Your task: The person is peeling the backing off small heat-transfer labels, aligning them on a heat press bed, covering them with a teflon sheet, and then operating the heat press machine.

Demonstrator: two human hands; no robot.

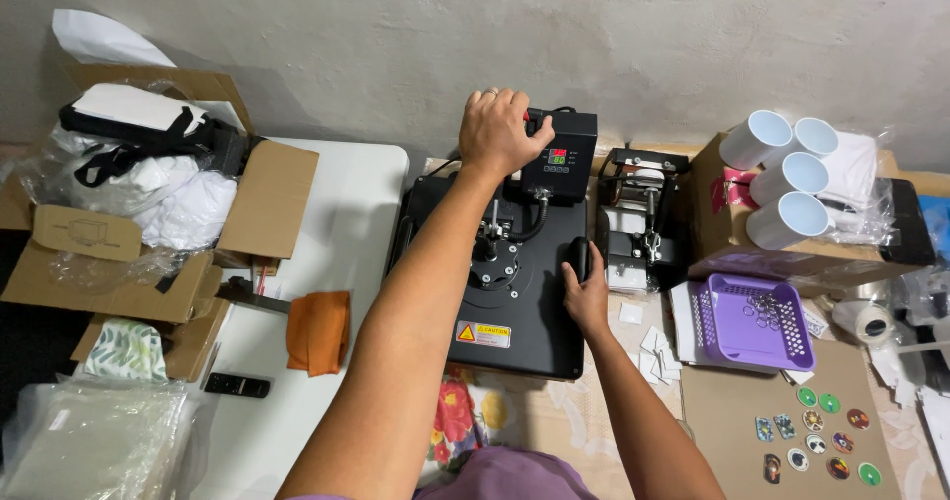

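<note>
Left of the black heat press (515, 302) sit an open cardboard box (148, 252) and a folded orange cloth (319, 332). The left hand (500, 134) curls over the press's control box (562, 153). The right hand (586, 297) wraps shut around the black handle (580, 260) at the press's right edge. Right of the press stand white mugs (787, 178) and a purple basket (757, 322).

One black flat heat press (515, 292). Right of the press: one smaller black mug press (638, 223), four white ceramic mugs (787, 178), one purple perforated plastic basket (757, 322), ten round printed badges (816, 441). Left of the press: one folded orange cloth (319, 332), one black remote control (237, 385).
</note>
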